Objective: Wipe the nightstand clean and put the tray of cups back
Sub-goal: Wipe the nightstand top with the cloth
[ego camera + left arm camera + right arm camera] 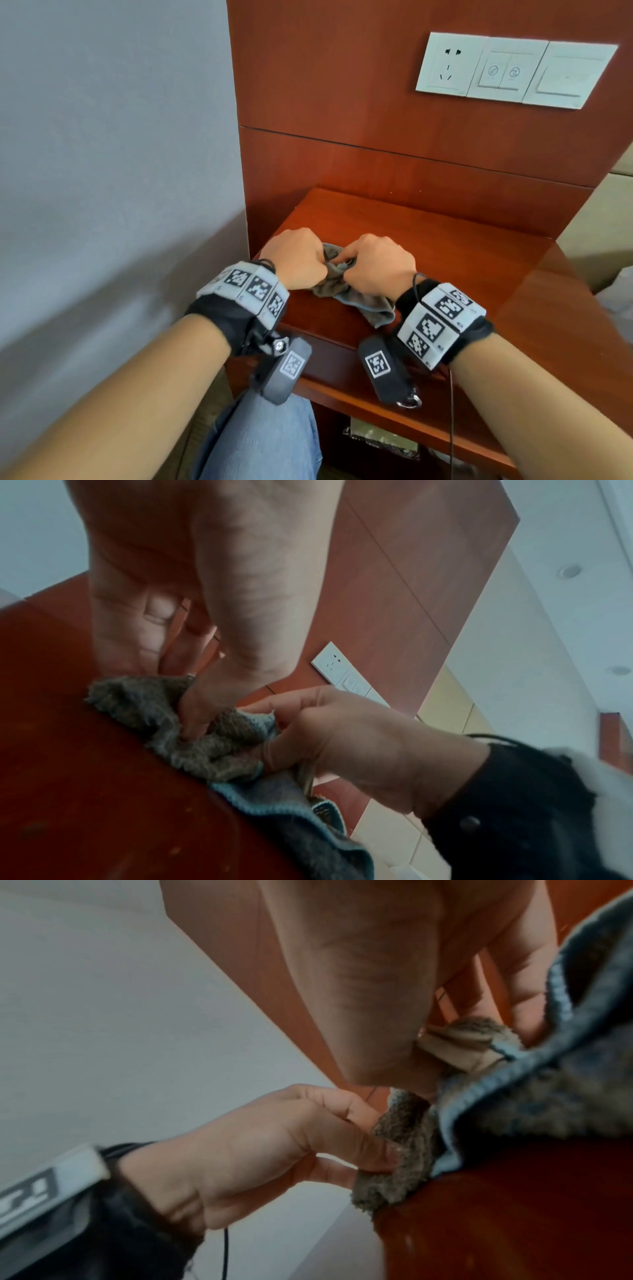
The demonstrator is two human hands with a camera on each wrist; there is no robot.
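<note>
A crumpled grey-brown cloth (363, 303) with a blue edge lies near the front left corner of the red-brown nightstand (445, 246). Both hands bunch it between them. My left hand (320, 265) pinches the cloth's left part, with its thumb pushed into the fabric (219, 745) in the left wrist view. My right hand (347, 265) grips the cloth's right part, and a loose end trails under that wrist. In the right wrist view the left hand (383, 1153) pinches a fold of the cloth (400, 1150) at the nightstand's edge. No tray or cups are in view.
A wooden wall panel (342, 102) behind the nightstand carries a white socket and switch plate (513, 72). A grey wall (102, 137) stands to the left. A lower shelf (394, 411) sits under the top. My jeans-clad knee (260, 445) is in front.
</note>
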